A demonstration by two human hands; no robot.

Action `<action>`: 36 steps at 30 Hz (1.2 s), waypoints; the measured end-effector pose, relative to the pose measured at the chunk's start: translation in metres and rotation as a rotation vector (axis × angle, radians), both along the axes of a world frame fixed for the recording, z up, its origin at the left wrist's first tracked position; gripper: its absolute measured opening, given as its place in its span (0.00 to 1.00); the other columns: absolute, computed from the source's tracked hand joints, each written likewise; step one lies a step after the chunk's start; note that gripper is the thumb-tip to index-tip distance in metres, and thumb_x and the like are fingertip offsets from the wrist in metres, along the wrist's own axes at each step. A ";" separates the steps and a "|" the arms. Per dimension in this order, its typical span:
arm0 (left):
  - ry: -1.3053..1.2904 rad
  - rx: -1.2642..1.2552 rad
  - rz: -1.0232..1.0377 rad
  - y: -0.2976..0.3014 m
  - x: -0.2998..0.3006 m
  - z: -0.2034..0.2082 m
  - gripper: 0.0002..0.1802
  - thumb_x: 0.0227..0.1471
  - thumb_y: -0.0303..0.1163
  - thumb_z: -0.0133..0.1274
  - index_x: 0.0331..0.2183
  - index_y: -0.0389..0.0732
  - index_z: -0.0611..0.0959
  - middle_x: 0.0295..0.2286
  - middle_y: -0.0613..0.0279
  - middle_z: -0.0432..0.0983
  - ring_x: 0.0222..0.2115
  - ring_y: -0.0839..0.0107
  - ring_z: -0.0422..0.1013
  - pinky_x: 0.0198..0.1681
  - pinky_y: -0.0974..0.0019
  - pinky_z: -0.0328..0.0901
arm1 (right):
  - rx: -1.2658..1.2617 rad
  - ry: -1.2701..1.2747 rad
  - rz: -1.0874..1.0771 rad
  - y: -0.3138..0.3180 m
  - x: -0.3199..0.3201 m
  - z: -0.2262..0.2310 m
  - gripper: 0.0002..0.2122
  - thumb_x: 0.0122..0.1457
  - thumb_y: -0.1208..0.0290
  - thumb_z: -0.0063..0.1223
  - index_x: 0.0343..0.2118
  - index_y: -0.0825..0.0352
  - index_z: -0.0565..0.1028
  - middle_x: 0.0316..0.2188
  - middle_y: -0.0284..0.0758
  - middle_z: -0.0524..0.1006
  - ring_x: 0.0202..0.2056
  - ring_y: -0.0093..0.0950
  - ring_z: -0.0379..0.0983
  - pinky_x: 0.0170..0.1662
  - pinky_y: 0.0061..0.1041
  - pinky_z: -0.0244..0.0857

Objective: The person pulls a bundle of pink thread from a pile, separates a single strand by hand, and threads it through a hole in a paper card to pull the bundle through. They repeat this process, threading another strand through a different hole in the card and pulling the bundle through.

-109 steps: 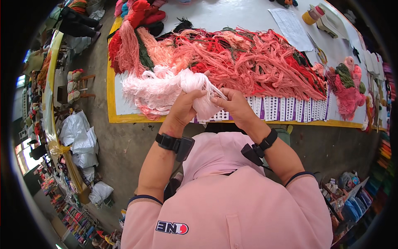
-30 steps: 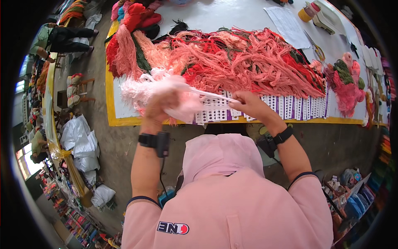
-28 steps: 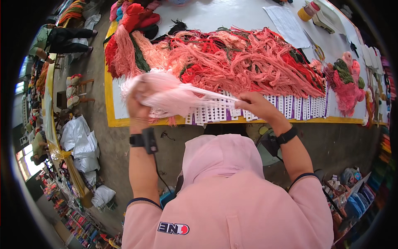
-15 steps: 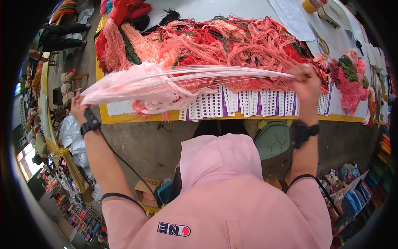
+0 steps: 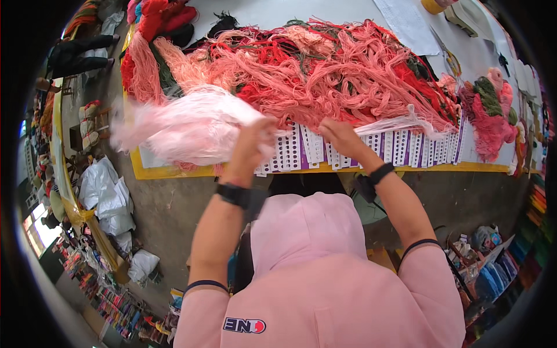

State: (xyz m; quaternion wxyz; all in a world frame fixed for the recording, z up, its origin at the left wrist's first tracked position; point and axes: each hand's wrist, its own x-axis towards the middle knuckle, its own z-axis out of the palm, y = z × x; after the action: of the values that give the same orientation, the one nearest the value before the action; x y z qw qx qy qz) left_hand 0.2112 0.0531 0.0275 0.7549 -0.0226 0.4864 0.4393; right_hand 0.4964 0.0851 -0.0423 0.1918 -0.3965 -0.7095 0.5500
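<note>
Near the table's front edge, my left hand [image 5: 258,140] is closed, blurred by motion, at the right end of a loose pale pink thread skein [image 5: 194,124]. The skein's left end is smeared, too. Just to the right, my right hand [image 5: 342,138] is closed on a bundle of white thread [image 5: 400,124], whose tail runs out rightward over the cards. The fingertips of both hands are partly hidden. Behind them a wide tangled heap of coral, red and dark green threads [image 5: 325,75] covers the table.
White punched cards [image 5: 400,148] line the table's yellow front edge [image 5: 313,169]. Scissors [image 5: 449,60] and a paper sheet [image 5: 406,26] lie at the back right. Pink and green skeins [image 5: 493,116] are at far right. White plastic bags [image 5: 107,194] lie on the floor at left.
My hands, wide apart with the pale thread stretched between them, have come close together at the middle. The left moved right, the right moved left; white thread now trails past the right hand.
</note>
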 end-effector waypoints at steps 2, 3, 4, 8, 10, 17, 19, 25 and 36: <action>0.232 0.032 -0.093 -0.001 0.047 -0.022 0.10 0.51 0.27 0.56 0.35 0.31 0.81 0.27 0.57 0.79 0.20 0.77 0.70 0.24 0.76 0.66 | 0.013 -0.109 0.015 -0.002 -0.012 -0.003 0.10 0.64 0.66 0.44 0.29 0.66 0.70 0.20 0.37 0.74 0.24 0.35 0.73 0.30 0.33 0.64; 0.332 -0.019 -0.117 0.001 0.060 -0.030 0.11 0.50 0.27 0.56 0.35 0.30 0.81 0.28 0.56 0.79 0.20 0.76 0.70 0.24 0.75 0.66 | -0.040 -0.184 0.024 -0.001 -0.012 0.002 0.10 0.64 0.66 0.44 0.29 0.66 0.70 0.20 0.37 0.74 0.24 0.35 0.73 0.30 0.33 0.64; 0.395 -0.083 -0.167 0.002 0.069 -0.038 0.11 0.50 0.26 0.56 0.36 0.30 0.82 0.28 0.54 0.80 0.20 0.75 0.70 0.24 0.74 0.66 | -0.142 -0.125 0.017 0.001 -0.012 0.008 0.09 0.64 0.67 0.44 0.30 0.66 0.70 0.21 0.36 0.75 0.24 0.33 0.74 0.31 0.31 0.65; 0.781 -0.046 -0.343 0.004 0.089 -0.055 0.11 0.43 0.29 0.60 0.26 0.28 0.83 0.22 0.49 0.79 0.23 0.65 0.76 0.29 0.64 0.69 | -0.283 0.049 0.061 0.009 -0.010 0.023 0.08 0.64 0.69 0.44 0.33 0.67 0.72 0.23 0.34 0.77 0.27 0.27 0.75 0.34 0.27 0.66; 1.413 0.142 -0.641 0.002 0.097 -0.055 0.16 0.42 0.33 0.62 0.26 0.26 0.82 0.23 0.41 0.78 0.27 0.51 0.78 0.33 0.57 0.70 | -0.266 0.047 0.064 0.009 -0.010 0.019 0.08 0.64 0.69 0.44 0.34 0.68 0.72 0.23 0.34 0.76 0.28 0.25 0.74 0.34 0.27 0.67; 1.459 -0.064 -0.594 0.005 0.106 -0.044 0.17 0.44 0.36 0.61 0.26 0.28 0.83 0.27 0.38 0.79 0.31 0.46 0.77 0.38 0.52 0.69 | -0.369 0.042 0.024 0.004 -0.005 0.010 0.08 0.66 0.70 0.43 0.39 0.69 0.72 0.32 0.29 0.75 0.32 0.18 0.69 0.41 0.20 0.65; 1.508 -0.026 -0.648 0.008 0.102 -0.045 0.18 0.44 0.39 0.61 0.26 0.30 0.83 0.27 0.40 0.79 0.32 0.46 0.77 0.38 0.52 0.69 | -0.400 0.103 -0.044 0.000 -0.009 0.012 0.08 0.66 0.71 0.43 0.39 0.69 0.72 0.34 0.28 0.75 0.33 0.18 0.68 0.42 0.20 0.65; 1.202 0.094 -0.643 -0.002 0.079 -0.055 0.10 0.42 0.31 0.61 0.26 0.33 0.83 0.23 0.51 0.78 0.25 0.61 0.75 0.30 0.60 0.68 | -0.391 0.243 -0.216 -0.006 -0.017 0.018 0.08 0.67 0.71 0.42 0.40 0.70 0.71 0.40 0.30 0.77 0.38 0.18 0.71 0.44 0.22 0.65; 0.608 0.121 -0.466 -0.007 0.059 -0.046 0.05 0.47 0.23 0.54 0.30 0.35 0.79 0.21 0.66 0.72 0.19 0.76 0.67 0.23 0.69 0.61 | 0.101 -0.224 0.177 0.004 -0.040 0.019 0.06 0.63 0.70 0.43 0.34 0.68 0.65 0.21 0.46 0.73 0.26 0.50 0.71 0.29 0.45 0.63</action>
State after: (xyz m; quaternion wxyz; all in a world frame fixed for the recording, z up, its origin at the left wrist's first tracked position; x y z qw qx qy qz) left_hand 0.2705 0.0460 -0.0181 0.6560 0.2644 0.6531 0.2707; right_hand 0.4559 0.0892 -0.0233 0.0820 -0.3811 -0.7855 0.4806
